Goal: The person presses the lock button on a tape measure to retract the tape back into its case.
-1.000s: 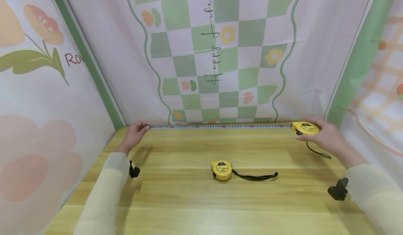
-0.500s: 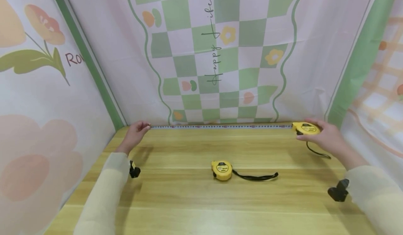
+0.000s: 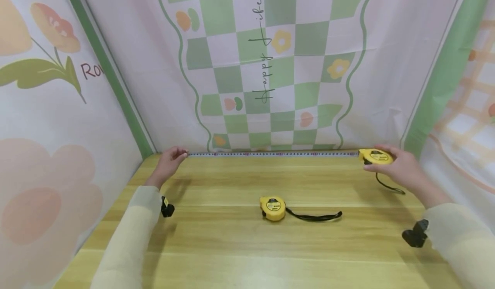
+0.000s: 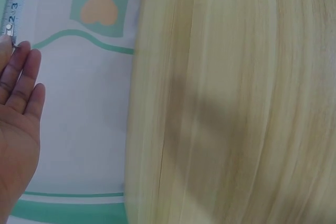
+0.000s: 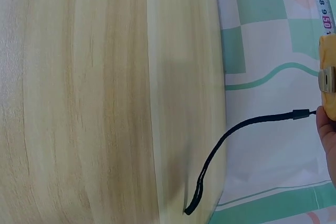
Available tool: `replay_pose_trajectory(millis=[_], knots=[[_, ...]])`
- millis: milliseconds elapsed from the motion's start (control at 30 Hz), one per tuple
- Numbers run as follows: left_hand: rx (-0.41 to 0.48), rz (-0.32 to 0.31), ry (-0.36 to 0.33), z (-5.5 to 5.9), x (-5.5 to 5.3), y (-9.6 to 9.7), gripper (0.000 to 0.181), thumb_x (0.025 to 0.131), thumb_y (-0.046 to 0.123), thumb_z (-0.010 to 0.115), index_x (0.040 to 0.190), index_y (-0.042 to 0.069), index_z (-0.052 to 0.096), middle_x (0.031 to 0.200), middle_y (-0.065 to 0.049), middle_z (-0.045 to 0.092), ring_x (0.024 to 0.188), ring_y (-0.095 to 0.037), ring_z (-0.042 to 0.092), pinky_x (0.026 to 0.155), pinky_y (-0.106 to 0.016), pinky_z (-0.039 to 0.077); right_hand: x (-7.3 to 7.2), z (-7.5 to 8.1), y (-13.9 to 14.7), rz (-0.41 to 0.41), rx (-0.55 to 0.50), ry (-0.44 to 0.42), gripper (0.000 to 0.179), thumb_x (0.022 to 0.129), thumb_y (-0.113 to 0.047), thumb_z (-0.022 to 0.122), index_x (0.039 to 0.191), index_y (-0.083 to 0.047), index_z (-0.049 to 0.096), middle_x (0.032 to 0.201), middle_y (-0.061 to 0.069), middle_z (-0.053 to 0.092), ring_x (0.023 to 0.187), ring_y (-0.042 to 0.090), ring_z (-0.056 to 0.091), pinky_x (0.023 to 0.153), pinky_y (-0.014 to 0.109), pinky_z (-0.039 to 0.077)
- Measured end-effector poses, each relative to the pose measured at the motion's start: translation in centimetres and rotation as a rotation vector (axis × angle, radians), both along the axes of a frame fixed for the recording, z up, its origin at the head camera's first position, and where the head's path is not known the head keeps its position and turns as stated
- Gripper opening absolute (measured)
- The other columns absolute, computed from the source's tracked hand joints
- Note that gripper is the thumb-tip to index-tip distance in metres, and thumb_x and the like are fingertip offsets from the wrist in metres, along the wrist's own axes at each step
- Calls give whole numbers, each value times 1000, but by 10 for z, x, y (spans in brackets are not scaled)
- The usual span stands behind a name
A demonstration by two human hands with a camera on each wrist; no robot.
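In the head view my left hand (image 3: 168, 165) pinches the end of a pulled-out steel tape blade (image 3: 267, 154) at the table's back left. The left wrist view shows the blade's metal end (image 4: 9, 29) at my thumb and fingertips. At the back right my right hand (image 3: 404, 168) grips the yellow case of this tape measure (image 3: 377, 157). Its black wrist strap (image 5: 257, 120) hangs down in the right wrist view, where a red 50 mark shows near the case. The blade runs straight between both hands, along the table's back edge. Most of my right hand is cut off in its wrist view.
A second yellow tape measure (image 3: 273, 208) lies mid-table, its black strap (image 3: 315, 217) stretched to the right. The wooden table (image 3: 232, 250) meets a patterned cloth (image 3: 247, 78) behind, with more cloth on both sides. A small black camera sits at each wrist.
My left hand has shifted slightly right with the blade's end, and the blade's marks have slid a little toward the case. My right hand and the second tape measure stay about where they were.
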State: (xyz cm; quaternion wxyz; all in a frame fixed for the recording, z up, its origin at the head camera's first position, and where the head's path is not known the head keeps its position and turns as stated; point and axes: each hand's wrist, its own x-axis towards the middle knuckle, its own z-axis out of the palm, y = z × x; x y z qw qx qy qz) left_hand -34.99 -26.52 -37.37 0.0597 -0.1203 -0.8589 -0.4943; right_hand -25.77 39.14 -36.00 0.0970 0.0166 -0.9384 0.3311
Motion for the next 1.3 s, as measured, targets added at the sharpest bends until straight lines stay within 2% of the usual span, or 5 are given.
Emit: replay_pose_trajectory(millis=[200, 433, 833, 1100, 1300], knots=[[-1, -9, 6, 1, 0, 3, 29, 102, 19, 54, 119, -4, 57, 119, -25, 58, 115, -37, 52, 101, -49, 41, 1, 1, -2, -1, -9, -17, 96, 81, -51, 75, 151, -4, 29, 139, 37, 34, 103, 42, 47, 66, 33, 42], [-11, -7, 8, 3, -1, 6, 28, 102, 21, 53, 118, -1, 58, 118, -20, 59, 114, -32, 53, 101, -47, 41, 0, 2, -2, -2, -8, -7, 96, 81, -52, 75, 151, -4, 29, 142, 37, 32, 105, 43, 46, 67, 34, 42], [13, -28, -10, 3, -3, 13, 31, 101, 20, 55, 121, -4, 57, 115, -17, 59, 116, -36, 52, 101, -47, 41, 2, 5, -5, 4, -24, -13, 97, 81, -52, 75, 152, -5, 28, 143, 36, 32, 109, 43, 45, 69, 32, 44], [25, -38, -12, 4, -1, 18, 26, 101, 18, 54, 118, -2, 57, 120, -24, 57, 118, -40, 51, 102, -47, 41, 2, 3, -4, -1, -22, -8, 97, 81, -53, 74, 152, -6, 29, 142, 36, 33, 107, 43, 46, 67, 33, 43], [41, -29, -5, 5, 1, 22, 26, 101, 19, 54, 116, -2, 58, 114, -20, 59, 114, -38, 52, 99, -49, 42, 2, 1, -4, -5, -21, 0, 95, 81, -51, 75, 151, -5, 30, 142, 36, 33, 108, 43, 45, 67, 32, 42]])
